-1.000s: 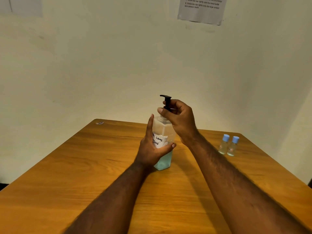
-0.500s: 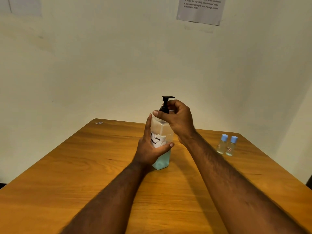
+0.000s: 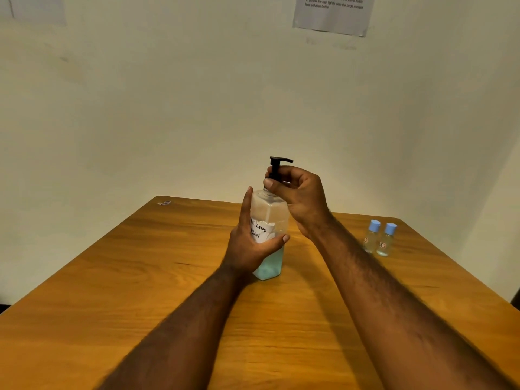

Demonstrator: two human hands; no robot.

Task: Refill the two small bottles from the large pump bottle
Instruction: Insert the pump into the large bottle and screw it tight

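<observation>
A large clear pump bottle (image 3: 270, 212) with pale blue liquid in its lower part stands upright at the middle of the wooden table (image 3: 140, 277). It carries a white handwritten label. My left hand (image 3: 250, 243) grips its body from the left. My right hand (image 3: 298, 192) is curled round the neck of the black pump head (image 3: 278, 163), whose spout points right. Two small clear bottles with light blue caps (image 3: 371, 236) (image 3: 386, 240) stand side by side at the right, apart from both hands.
The table's far edge meets a plain pale wall. A printed sheet of paper (image 3: 333, 12) hangs on the wall above. A tiny scrap (image 3: 164, 203) lies at the far left corner of the table.
The pump head has turned: its spout pointed left a second ago and points right now. My right hand shifted round the pump neck. My left hand has kept its hold on the bottle.
</observation>
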